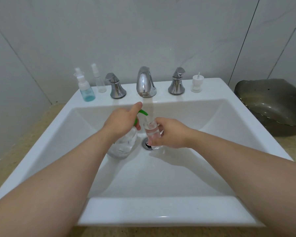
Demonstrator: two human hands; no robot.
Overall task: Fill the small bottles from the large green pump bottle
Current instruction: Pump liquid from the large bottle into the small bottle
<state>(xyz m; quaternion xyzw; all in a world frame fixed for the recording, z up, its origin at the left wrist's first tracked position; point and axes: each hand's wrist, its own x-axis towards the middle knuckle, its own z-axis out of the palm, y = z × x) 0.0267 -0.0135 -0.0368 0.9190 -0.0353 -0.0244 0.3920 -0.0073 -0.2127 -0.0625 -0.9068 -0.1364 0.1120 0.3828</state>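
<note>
the large pump bottle stands in the sink, just left of the drain, its green nozzle over the mouth of a small clear bottle. the left hand wraps its neck, forefinger straight along the pump head. the right hand clamps fingers and thumb round the small clear bottle. on the back ledge, a blue-filled bottle, a spray bottle and a white pump cap flank the faucet.

White sink set in a speckled beige bench.
Along the sink's back ledge, left to right: a small bottle of blue liquid with a small capped bottle behind it, a clear spray bottle, a chrome handle, the chrome spout, a second handle and a white pump cap. A dark shallow dish sits on the bench at right.
</note>
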